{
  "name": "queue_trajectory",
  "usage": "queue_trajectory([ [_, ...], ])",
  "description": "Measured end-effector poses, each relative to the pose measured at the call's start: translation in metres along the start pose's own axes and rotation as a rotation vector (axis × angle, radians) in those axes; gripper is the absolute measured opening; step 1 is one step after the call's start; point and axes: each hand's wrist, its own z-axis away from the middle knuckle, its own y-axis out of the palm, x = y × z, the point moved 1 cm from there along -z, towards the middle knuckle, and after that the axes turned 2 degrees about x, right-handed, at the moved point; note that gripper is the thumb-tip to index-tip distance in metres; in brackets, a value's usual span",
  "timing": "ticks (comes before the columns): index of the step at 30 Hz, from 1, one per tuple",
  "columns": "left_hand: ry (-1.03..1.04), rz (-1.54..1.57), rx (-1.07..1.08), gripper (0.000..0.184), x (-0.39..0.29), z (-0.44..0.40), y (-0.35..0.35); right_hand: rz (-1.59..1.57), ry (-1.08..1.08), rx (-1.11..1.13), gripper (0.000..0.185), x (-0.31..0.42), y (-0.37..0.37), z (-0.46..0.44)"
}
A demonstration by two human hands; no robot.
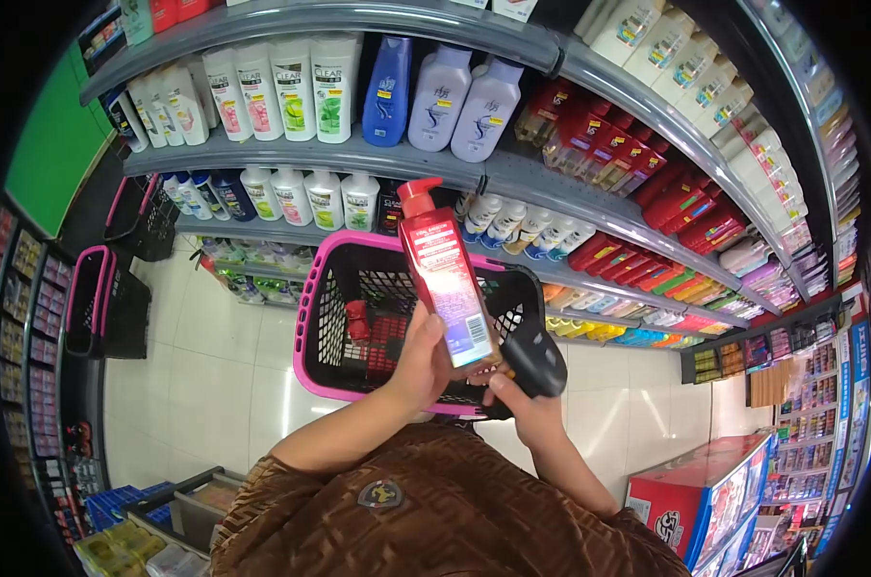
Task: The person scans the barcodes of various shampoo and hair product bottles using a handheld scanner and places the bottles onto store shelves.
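Note:
A red pump bottle [445,279] with a white-printed label and a barcode is held upright, slightly tilted, over the basket. My left hand [424,358] is wrapped round its lower left side. In my right hand [524,409] is a black handheld device [534,362] with a rounded head, close to the bottle's base. Below both hands is a black shopping basket with a pink rim [305,313]; a small red item [357,320] lies inside it.
Shelves [310,154] of shampoo bottles curve across the front and right. More black and pink baskets [118,298] stand at the left. A red display box [695,495] is at the lower right, and a bin [190,505] at the lower left.

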Motion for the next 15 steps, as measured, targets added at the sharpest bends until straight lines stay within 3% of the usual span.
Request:
queue_trajectory([
  [2,0.077,-0.092,0.018,0.079,-0.019,-0.001,-0.011,0.043,0.087,-0.06,0.036,0.017,0.006,0.003],
  [3,0.128,-0.106,-0.023,0.08,-0.026,0.001,-0.018,0.36,-0.074,0.007,0.033,0.022,0.003,0.003],
  [4,0.045,-0.097,-0.023,0.077,-0.047,0.009,-0.013,0.669,-0.241,0.081,0.031,0.024,0.002,0.005],
  [6,0.067,-0.224,-0.05,0.072,-0.062,0.013,-0.025,0.706,-0.214,0.068,0.033,0.026,0.004,0.009],
  [7,0.061,-0.205,-0.054,0.056,-0.069,0.016,-0.029,0.771,-0.232,0.119,0.036,0.031,0.006,0.008],
  [11,-0.065,-0.171,-0.041,0.054,-0.08,0.026,-0.038,0.819,-0.225,0.188,0.037,0.034,0.018,0.004],
  [15,-0.054,-0.181,-0.065,0.054,-0.073,0.027,-0.05,0.832,-0.193,0.247,0.037,0.036,0.022,0.0],
])
